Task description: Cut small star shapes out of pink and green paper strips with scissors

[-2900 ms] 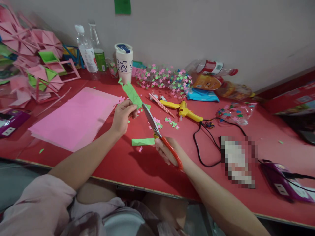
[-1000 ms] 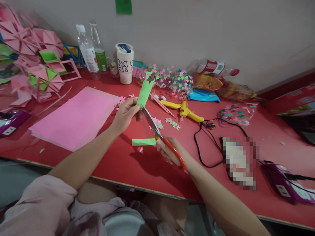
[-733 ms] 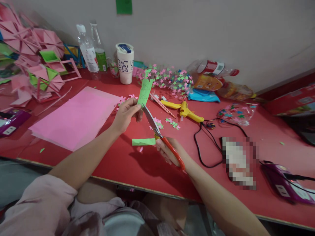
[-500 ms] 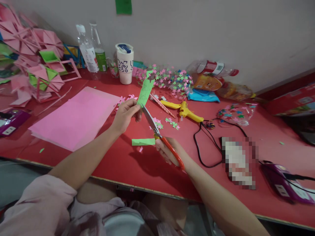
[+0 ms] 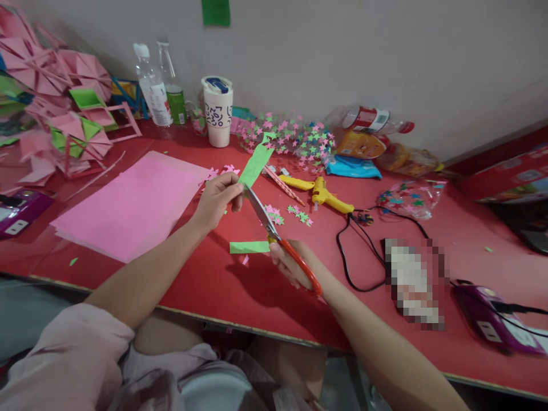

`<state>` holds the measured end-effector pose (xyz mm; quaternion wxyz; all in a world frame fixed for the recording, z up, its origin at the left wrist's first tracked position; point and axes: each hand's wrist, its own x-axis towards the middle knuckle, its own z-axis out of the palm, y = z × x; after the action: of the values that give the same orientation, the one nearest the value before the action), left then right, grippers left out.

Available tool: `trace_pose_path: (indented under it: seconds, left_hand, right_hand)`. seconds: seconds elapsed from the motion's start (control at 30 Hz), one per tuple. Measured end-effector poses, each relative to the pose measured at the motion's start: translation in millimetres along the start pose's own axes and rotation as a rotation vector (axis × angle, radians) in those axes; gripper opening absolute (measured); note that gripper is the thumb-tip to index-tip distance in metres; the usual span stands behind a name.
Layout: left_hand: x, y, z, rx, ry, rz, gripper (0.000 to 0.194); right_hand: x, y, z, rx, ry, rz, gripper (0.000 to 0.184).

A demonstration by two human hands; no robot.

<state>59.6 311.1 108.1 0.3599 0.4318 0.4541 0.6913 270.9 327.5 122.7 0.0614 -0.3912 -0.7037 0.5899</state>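
Observation:
My left hand (image 5: pixel 220 198) pinches the near end of a green paper strip (image 5: pixel 257 164), which slants up and away with a cut flap at its far tip. My right hand (image 5: pixel 295 264) is wrapped round the orange handles of a pair of scissors (image 5: pixel 262 214). The blade tips meet the strip's near edge, right by my left fingertips. Below the blades a shorter green paper piece (image 5: pixel 249 247) lies on the red table (image 5: pixel 205 285), beside a tiny pink scrap. Small pink and green paper stars (image 5: pixel 299 214) are scattered behind the scissors.
Pink paper sheets (image 5: pixel 132 205) lie at left, below a heap of folded paper shapes (image 5: pixel 72 85). Bottles (image 5: pixel 154 94) and a white cup (image 5: pixel 218 114) stand by the wall. A yellow glue gun (image 5: pixel 329 197), its black cable and a purple power strip (image 5: pixel 492 317) are at right.
The green strip has tipped slightly to the right and its far end has dropped a little. The scissor blades look closer together; both hands have stayed nearly in place.

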Motion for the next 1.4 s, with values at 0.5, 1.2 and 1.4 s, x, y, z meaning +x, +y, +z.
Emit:
trace_pose_path:
  seconds: [0.5,1.2,1.4]
  left_hand:
    - [1,-1,0.1,-0.024,-0.006,0.003,0.018]
    - [-11,-7,14.0,-0.035,0.033,0.05,0.021]
    - [-12,-8,15.4,-0.062,0.029,0.042,0.021]
  right_hand:
    - [0,0,0,-0.002,0.007,-0.002,0.044]
    - [2,9,8,0.067,0.005,-0.039,0.045]
    - [3,10,11,0.05,0.035,-0.019,0.044]
